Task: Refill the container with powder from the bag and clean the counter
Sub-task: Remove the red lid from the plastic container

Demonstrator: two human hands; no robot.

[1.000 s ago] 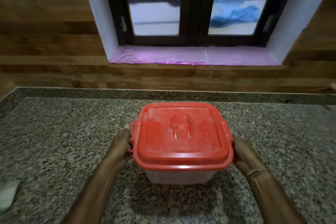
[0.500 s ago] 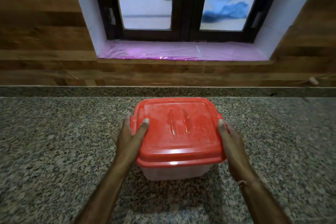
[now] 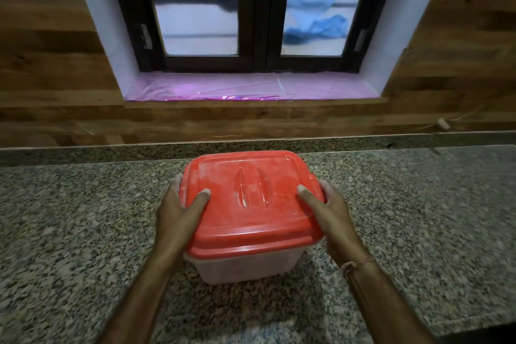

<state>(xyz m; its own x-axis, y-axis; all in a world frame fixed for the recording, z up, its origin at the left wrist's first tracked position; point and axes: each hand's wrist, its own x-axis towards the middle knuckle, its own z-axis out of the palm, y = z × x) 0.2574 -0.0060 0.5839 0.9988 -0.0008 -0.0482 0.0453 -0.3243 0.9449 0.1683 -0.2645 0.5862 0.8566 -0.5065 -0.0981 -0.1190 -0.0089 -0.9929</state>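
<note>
A translucent container [image 3: 245,267] with a red lid [image 3: 248,204] stands on the speckled granite counter [image 3: 83,232], in the middle of the view. White powder dusts the lid. My left hand [image 3: 178,209] grips the lid's left edge, thumb on top and fingers curled down the side. On the lid's right edge, my right hand [image 3: 329,209] holds it the same way, thumb lying on top. The lid's front edge sits a little above the container's rim. No bag is in view.
A wood-panelled wall [image 3: 55,92] rises behind the counter. Above it is a dark-framed window [image 3: 251,22] with a pink-covered sill [image 3: 251,89]. The counter's front right edge [image 3: 474,324] drops off at the lower right.
Both hands moved from the container's side latches up onto the lid's edges, thumbs now on top. The view has tilted a little.
</note>
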